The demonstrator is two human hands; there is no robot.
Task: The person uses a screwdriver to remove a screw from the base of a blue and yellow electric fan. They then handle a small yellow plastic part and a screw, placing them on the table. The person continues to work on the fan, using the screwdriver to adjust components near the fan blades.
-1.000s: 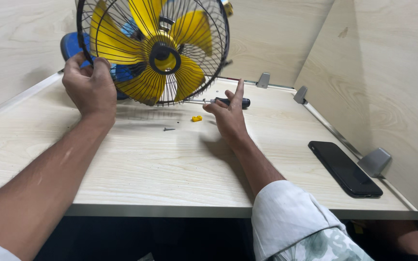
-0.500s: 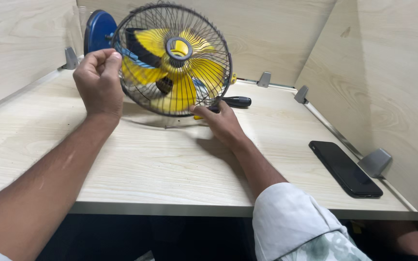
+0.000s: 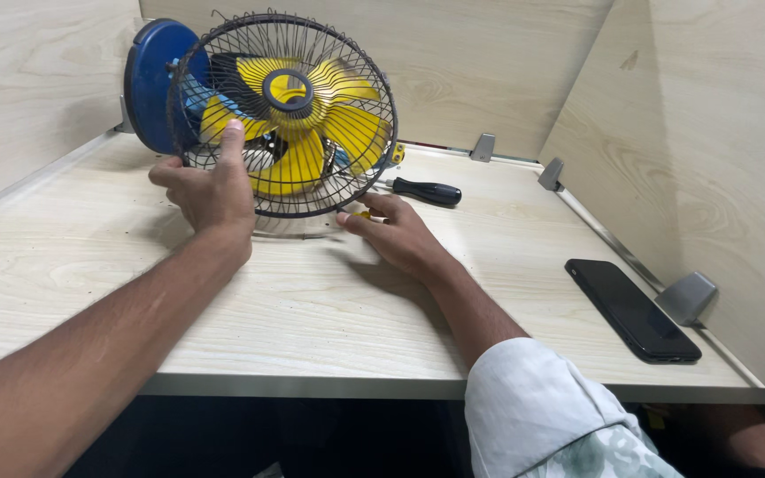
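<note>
A small fan (image 3: 285,111) with yellow blades, a black wire cage and a blue round base lies tipped on the pale wooden desk (image 3: 312,301) at the back left. My left hand (image 3: 210,181) grips the lower left of the cage, fingers hooked on the wires. My right hand (image 3: 396,232) rests flat on the desk just right of the cage's bottom, its fingertips touching a small yellow piece (image 3: 362,214). A black-handled screwdriver (image 3: 425,190) lies just beyond that hand.
A black phone (image 3: 632,308) lies face up at the desk's right side. Wooden partition walls close the left, back and right, held by grey metal brackets (image 3: 685,296). The desk's front edge runs below my forearms.
The fan has been tilted and turned, its cage now facing me lower and its blue base showing at the left. My left hand shifted along the cage; my right hand slid left to the yellow piece.
</note>
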